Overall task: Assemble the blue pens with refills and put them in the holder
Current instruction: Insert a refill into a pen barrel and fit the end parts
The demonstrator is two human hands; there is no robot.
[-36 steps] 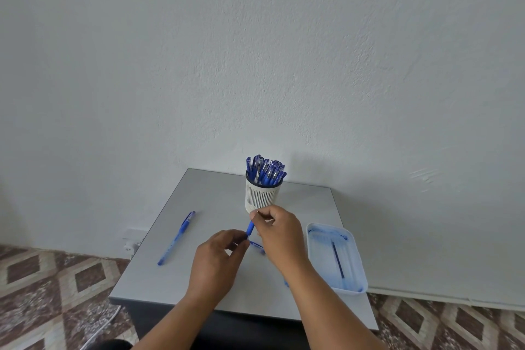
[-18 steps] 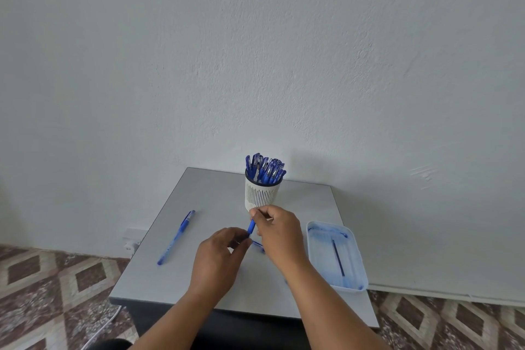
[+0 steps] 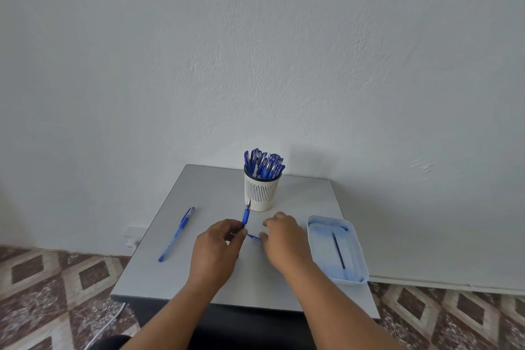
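My left hand (image 3: 217, 250) grips a blue pen (image 3: 245, 214) near its lower end; the tip points up toward the white slotted holder (image 3: 260, 192), which is full of several blue pens. My right hand (image 3: 282, 239) hovers just right of it over the table, fingers loosely curled, its thumb by a small blue piece (image 3: 253, 237) lying on the table. Whether it touches the piece I cannot tell. One capped blue pen (image 3: 177, 234) lies on the table's left side. A single dark refill (image 3: 338, 250) lies in the clear tray (image 3: 355, 241) on the right.
The grey table (image 3: 306, 196) stands against a white wall, its front edge close to me. Patterned floor tiles show on both sides. A white cable (image 3: 106, 324) hangs at lower left, below a wall socket (image 3: 133, 236).
My right hand has let go of the pen's upper end and moved right and down. The pen now stands in my left hand alone, its tip showing.
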